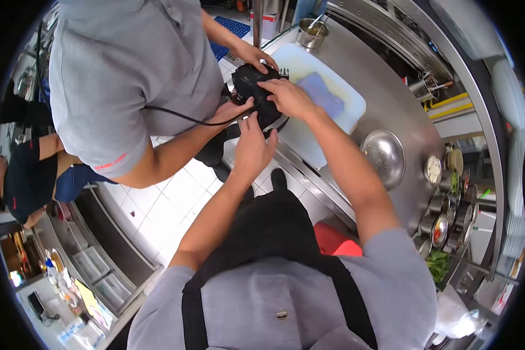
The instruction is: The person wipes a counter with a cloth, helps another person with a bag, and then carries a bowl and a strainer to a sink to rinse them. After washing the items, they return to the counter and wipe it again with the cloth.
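Observation:
A black device (pixel 254 87) with a black cable (pixel 175 115) is held over the edge of the steel counter (pixel 391 105). My right hand (pixel 290 97) rests on its top, fingers wrapped over it. From below, my left hand (pixel 252 144) reaches up and touches its underside. A person in a grey shirt (pixel 128 70) stands opposite me with both hands on the same device, one hand (pixel 252 55) at its far end and the other (pixel 230 111) at its near side.
A white cutting board (pixel 338 119) with a blue cloth (pixel 321 93) lies on the counter. A steel dome lid (pixel 384 156), several small condiment pots (pixel 446 210) and a steel pot (pixel 312 32) stand nearby. Another person (pixel 29 175) sits at the left. White tiled floor lies below.

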Demonstrator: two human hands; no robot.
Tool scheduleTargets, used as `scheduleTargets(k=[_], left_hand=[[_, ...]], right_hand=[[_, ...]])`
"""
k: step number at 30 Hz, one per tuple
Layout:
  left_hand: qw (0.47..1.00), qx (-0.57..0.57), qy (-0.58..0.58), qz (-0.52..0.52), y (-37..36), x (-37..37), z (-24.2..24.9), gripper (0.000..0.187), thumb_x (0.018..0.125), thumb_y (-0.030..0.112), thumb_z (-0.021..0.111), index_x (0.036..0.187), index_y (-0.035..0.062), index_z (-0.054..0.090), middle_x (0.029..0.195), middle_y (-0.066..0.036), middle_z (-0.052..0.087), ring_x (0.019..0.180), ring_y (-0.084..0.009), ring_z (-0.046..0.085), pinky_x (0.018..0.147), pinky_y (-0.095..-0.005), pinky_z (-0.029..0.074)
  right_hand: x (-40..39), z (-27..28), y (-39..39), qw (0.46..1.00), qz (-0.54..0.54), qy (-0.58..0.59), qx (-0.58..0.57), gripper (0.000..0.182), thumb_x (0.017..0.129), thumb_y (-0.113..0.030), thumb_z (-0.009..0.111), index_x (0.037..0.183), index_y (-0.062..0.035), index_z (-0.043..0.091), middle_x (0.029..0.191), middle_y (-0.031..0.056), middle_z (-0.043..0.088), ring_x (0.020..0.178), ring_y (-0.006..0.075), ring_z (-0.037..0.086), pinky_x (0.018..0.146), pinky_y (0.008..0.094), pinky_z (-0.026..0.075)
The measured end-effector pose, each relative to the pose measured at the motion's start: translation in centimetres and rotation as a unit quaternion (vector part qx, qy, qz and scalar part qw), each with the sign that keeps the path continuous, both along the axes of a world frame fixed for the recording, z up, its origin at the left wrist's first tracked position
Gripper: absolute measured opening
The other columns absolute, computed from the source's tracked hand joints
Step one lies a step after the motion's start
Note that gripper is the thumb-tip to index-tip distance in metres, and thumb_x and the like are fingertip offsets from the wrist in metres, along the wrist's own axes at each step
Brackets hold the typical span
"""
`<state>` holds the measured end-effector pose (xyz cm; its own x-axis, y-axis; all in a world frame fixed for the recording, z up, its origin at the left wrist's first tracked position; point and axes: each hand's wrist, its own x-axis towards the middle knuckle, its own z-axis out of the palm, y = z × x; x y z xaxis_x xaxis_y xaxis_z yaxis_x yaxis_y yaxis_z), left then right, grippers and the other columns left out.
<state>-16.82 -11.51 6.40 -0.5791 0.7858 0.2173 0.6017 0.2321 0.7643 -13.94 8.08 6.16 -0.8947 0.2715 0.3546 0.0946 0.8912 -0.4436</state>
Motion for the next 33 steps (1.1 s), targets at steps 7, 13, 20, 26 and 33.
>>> scheduleTargets(k=[7,13,20,26,33], left_hand=[[0.977,-0.185,0.020,0.108,3.1,-1.3,-3.5,0.029,0.092,0.028,0.058,0.106,0.0038,0.051,0.105,-0.022,0.058,0.082,-0.0429,0.065,0.067,-0.0497,0.054],[0.986,-0.111,0.050,0.111,2.7,1.4,-2.2,0.014,0.092,0.019,0.055,0.095,0.0054,0.054,0.096,-0.016,0.058,0.081,-0.0386,0.064,0.065,-0.0490,0.053],[0.987,-0.137,0.009,0.078,2.2,3.8,-3.3,0.013,0.089,0.014,0.057,0.101,0.0101,0.058,0.104,-0.013,0.056,0.084,-0.0356,0.064,0.068,-0.0472,0.054],[0.991,-0.057,-0.061,0.101,2.4,3.5,-3.9,0.018,0.090,0.023,0.063,0.088,0.0061,0.060,0.101,-0.013,0.057,0.074,-0.0312,0.064,0.066,-0.0416,0.051],[0.967,-0.004,-0.050,0.248,3.5,0.9,-2.9,0.033,0.087,0.028,0.066,0.104,0.0015,0.056,0.087,-0.017,0.062,0.080,-0.0355,0.063,0.071,-0.0440,0.049]], right_hand=[[-2.2,1.3,4.7,0.977,0.182,-0.091,0.065,0.009,0.083,-0.013,0.066,0.090,-0.0081,0.064,0.089,0.0082,0.062,0.090,0.0313,0.062,0.075,0.0423,0.051],[-9.1,4.7,6.7,0.967,0.131,-0.097,0.199,0.017,0.080,-0.014,0.064,0.096,-0.0101,0.067,0.091,0.0093,0.068,0.081,0.0318,0.068,0.069,0.0426,0.054],[-14.2,0.9,5.2,0.944,0.090,-0.137,0.285,0.029,0.076,-0.027,0.068,0.096,-0.0058,0.070,0.089,0.0145,0.072,0.077,0.0311,0.071,0.067,0.0450,0.056],[-9.5,2.6,3.9,0.963,-0.066,-0.260,-0.005,0.062,0.076,-0.057,0.070,0.107,-0.0032,0.067,0.103,0.0204,0.069,0.102,0.0369,0.065,0.086,0.0463,0.051],[-4.6,3.4,4.8,0.938,-0.047,-0.344,0.015,0.039,0.079,-0.033,0.067,0.104,-0.0025,0.067,0.104,0.0216,0.068,0.100,0.0390,0.065,0.087,0.0461,0.051]])
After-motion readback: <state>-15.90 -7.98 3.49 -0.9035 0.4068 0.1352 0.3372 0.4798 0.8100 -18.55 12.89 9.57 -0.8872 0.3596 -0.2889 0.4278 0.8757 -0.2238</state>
